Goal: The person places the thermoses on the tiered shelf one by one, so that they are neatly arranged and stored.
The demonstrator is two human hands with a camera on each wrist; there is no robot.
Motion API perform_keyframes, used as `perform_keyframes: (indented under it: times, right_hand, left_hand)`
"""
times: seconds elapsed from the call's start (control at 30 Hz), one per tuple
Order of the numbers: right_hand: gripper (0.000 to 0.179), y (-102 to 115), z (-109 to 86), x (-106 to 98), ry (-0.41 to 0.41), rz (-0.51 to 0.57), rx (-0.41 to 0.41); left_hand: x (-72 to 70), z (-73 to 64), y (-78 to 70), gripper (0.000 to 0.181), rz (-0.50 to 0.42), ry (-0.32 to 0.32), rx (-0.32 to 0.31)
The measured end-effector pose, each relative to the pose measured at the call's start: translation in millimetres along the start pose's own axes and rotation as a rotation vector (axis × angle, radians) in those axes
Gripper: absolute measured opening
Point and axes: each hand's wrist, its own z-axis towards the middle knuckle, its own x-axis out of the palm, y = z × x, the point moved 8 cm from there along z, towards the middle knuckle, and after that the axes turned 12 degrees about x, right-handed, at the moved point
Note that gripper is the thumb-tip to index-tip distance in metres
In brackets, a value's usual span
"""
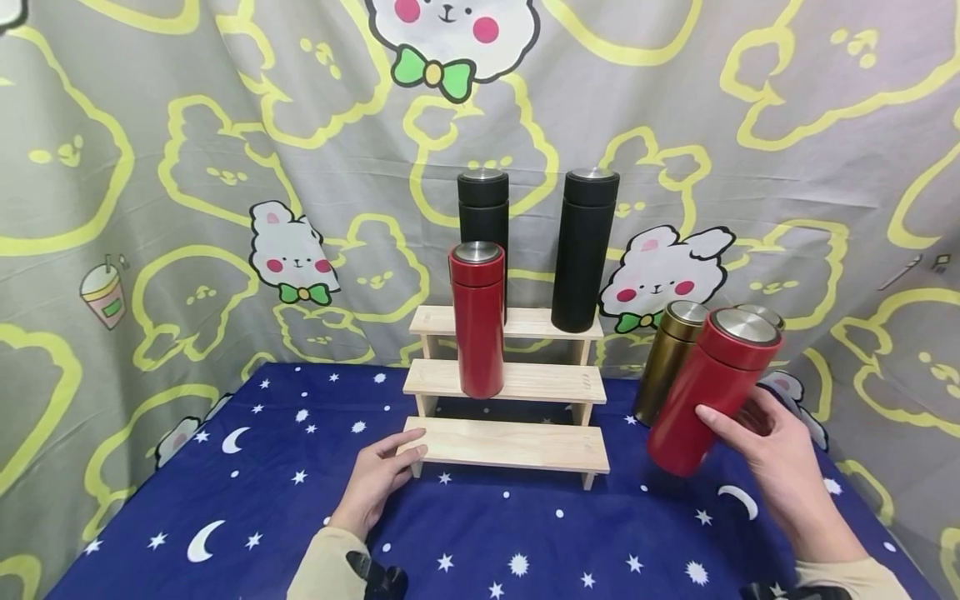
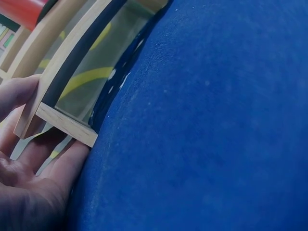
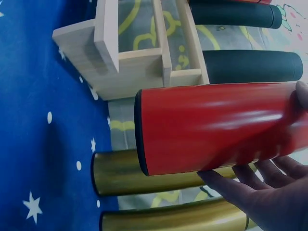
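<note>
My right hand (image 1: 780,454) grips a red thermos (image 1: 705,400) with a silver-topped lid. It is tilted, its base off the cloth in the right wrist view. With thumb on top and fingers beneath, my left hand (image 1: 378,479) holds the left end of the lowest step of a three-step wooden stand (image 1: 502,442). Another red thermos (image 1: 480,333) stands upright on the middle step, left of centre. On the top step are two black thermoses, one at the right (image 1: 585,250) and one (image 1: 482,200) partly hidden behind the red one.
Two gold thermoses stand on the right behind the held one; the nearer gold thermos (image 1: 667,358) is partly covered, and the other gold thermos (image 3: 178,216) shows in the right wrist view. A blue star-and-moon cloth (image 1: 300,483) lies under everything. A patterned curtain (image 1: 225,167) hangs behind.
</note>
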Motion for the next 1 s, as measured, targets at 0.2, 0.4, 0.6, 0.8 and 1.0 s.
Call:
perform_keyframes:
  times: [0.2, 0.4, 0.6, 0.8, 1.0]
  right_hand:
    - [0.067, 8.8, 3.1, 10.6, 0.022, -0.043, -0.007]
    - [0.069, 13.6, 4.3, 16.7, 0.023, -0.091, -0.001]
    - [0.067, 19.5, 4.9, 19.0, 0.028, -0.101, -0.017]
    - [0.064, 30.5, 2.7, 26.3, 0.055, -0.049, -0.053]
    - [0.063, 39.1, 1.2, 36.9, 0.09, -0.024, -0.061]
  left_hand:
    - [-0.2, 2.5, -1.6, 0.04, -0.001, 0.0, 0.012]
    - [-0.1, 4.4, -0.9, 0.04, 0.005, 0.003, 0.007]
    - [0.5, 2.8, 0.5, 0.039, 0.016, 0.004, -0.003]
    - [0.5, 3.0, -0.4, 0.039, 0.012, 0.006, 0.009]
    - [0.1, 1.5, -1.0, 0.039, 0.011, 0.008, 0.01]
